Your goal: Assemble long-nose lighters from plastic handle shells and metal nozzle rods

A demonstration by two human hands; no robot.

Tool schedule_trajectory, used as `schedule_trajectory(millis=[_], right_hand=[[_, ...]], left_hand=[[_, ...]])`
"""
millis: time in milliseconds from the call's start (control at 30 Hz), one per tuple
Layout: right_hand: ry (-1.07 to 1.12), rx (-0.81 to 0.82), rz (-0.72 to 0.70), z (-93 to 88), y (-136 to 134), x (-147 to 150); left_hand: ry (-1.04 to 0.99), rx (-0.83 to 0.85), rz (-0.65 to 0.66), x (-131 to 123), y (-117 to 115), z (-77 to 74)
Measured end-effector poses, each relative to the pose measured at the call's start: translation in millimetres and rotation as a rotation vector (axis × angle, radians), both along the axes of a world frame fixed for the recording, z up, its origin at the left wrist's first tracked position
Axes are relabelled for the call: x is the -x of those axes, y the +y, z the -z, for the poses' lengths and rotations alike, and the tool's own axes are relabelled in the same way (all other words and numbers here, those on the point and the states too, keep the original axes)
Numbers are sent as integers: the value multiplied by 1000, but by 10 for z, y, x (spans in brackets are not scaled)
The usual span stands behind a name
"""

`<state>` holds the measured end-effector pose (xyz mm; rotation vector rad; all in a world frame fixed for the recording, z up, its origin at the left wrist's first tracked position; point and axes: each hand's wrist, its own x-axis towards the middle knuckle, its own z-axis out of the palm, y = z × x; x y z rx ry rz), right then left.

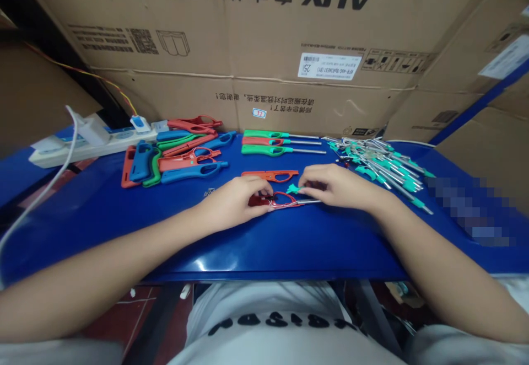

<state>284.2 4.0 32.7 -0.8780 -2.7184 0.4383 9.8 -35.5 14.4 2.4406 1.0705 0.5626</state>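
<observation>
My left hand [235, 202] presses down on a red lighter handle shell [281, 199] lying on the blue table [268, 243], fingers curled over its left end. My right hand [336, 186] pinches a teal-tipped metal tube insert [294, 189] at the shell's right end, where a metal rod sticks out. A separate orange handle shell [270, 175] lies just beyond both hands.
Three finished lighters, green and red [281, 141], lie at the back centre. A pile of red, blue and green handle shells [177, 155] sits back left beside a white power strip [91, 141]. Several teal-tipped metal tubes [384, 164] are heaped at the right. Cardboard boxes [264, 51] wall the rear.
</observation>
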Motion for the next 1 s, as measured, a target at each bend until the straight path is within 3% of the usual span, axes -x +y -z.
schedule_trajectory(millis=[200, 567, 1000], right_hand=[[33, -28, -50, 66, -137, 150], [55, 49, -76, 186, -115, 241], [-7, -151, -139, 197, -180, 256]], left_hand=[[3, 26, -20, -3, -8, -9], [17, 107, -35, -2, 3, -21], [9, 123, -46, -15, 10, -22]])
